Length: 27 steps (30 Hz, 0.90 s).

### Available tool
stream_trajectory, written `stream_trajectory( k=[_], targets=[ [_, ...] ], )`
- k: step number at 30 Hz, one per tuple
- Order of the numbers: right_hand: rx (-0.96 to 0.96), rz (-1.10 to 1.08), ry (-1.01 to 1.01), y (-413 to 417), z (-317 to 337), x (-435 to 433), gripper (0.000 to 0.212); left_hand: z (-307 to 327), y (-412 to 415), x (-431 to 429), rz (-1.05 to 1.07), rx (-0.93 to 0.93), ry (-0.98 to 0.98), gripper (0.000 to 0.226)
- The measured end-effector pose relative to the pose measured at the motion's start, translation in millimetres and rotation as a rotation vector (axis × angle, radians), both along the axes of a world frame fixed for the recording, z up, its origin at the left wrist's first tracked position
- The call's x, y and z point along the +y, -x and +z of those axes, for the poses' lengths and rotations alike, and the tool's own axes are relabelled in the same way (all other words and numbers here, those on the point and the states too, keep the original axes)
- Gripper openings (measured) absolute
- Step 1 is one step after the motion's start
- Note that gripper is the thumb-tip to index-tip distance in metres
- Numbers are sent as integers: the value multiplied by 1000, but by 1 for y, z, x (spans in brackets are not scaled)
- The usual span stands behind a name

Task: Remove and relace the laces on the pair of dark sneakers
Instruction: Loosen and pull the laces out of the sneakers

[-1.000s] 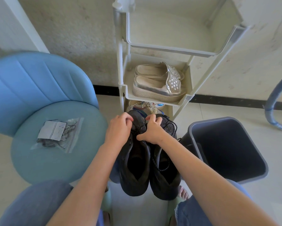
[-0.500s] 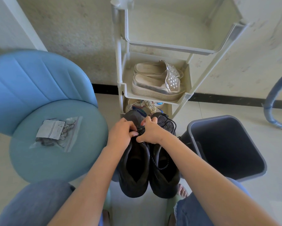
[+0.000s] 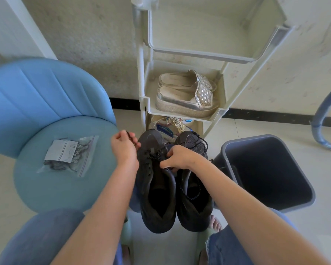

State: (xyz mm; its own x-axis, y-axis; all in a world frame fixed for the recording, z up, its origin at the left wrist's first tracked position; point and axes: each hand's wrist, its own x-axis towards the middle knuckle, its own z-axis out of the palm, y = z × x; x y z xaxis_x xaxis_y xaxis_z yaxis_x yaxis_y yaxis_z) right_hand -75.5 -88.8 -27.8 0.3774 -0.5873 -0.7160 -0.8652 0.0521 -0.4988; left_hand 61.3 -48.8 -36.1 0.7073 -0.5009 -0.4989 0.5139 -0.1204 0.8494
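Sneakers point(image 3: 160, 197) stand side by side, dark, with speckled laces point(image 3: 200, 143) loosened.

The sneakers point(image 3: 158, 190) are coloured charcoal black, their laces point(image 3: 201, 142) black flecked with pale specks. The chair point(image 3: 46, 96) is upholstered in light blue, the bin point(image 3: 266, 169) tinted slate grey, the rack point(image 3: 141, 64) finished cream. Silver slip-ons point(image 3: 181, 101) are patterned with a studded grid.

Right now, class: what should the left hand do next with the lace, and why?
Probably draw the lace further left: the left hand pinches its free end beside the left-side sneaker, which the right hand steadies, and crossings remain threaded.
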Motion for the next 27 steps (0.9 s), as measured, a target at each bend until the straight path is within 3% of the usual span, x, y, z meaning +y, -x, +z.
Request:
stream_trajectory(
  k=[2,4,5,7,11,13,19,21,24,25,27],
  targets=[
    [12,3,46,-2,-1,1,24,-6,4,2,-351,-402,-178,7],
    [11,-14,81,-2,-2,1,25,-12,5,5,-808,-806,-374,9],
    [10,-19,85,-2,-1,1,26,-12,5,7,-994,-946,-453,12],
    [31,-9,100,-3,-1,3,37,-9,5,9,-1226,-1042,-537,15],
    [193,161,342,-3,1,6,54,-6,0,8,-1325,-960,-472,8],
    [185,148,314,-3,7,7,51,-10,0,8,-1278,-979,-458,5],
    [160,115,236,3,18,8,46,-19,7,11,-575,-901,-362,19],
    [159,126,225,3,18,8,46,-15,1,8,-358,-721,-366,24],
    [154,134,232,1,14,6,48,-10,2,7,-196,-187,-203,21],
    [158,131,233,1,12,5,48,-8,7,7,-237,-79,-125,19],
    [160,120,232,1,7,2,49,-5,12,3,-480,-147,-98,16]
  ],
)
